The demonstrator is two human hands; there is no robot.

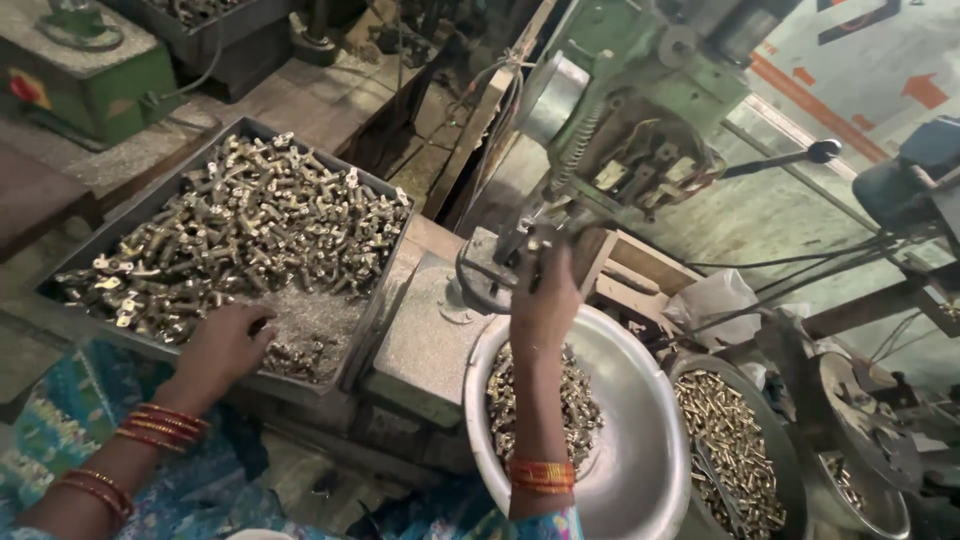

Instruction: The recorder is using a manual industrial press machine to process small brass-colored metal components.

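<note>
The left hand [222,345] lies palm down, fingers curled into brass fittings [240,230] in the grey tray [75,260] at left — whether it grips one I cannot tell. The right hand [545,300] reaches up at centre, pinching a small part [535,243] under the green press [620,130], above a steel bowl [640,400] of parts. Upper right — a pale sign with orange arrows [925,90].

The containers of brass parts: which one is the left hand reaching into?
The square grey tray at the left. The left hand rests on its brass parts; the others are round metal bowls at the right.
</note>
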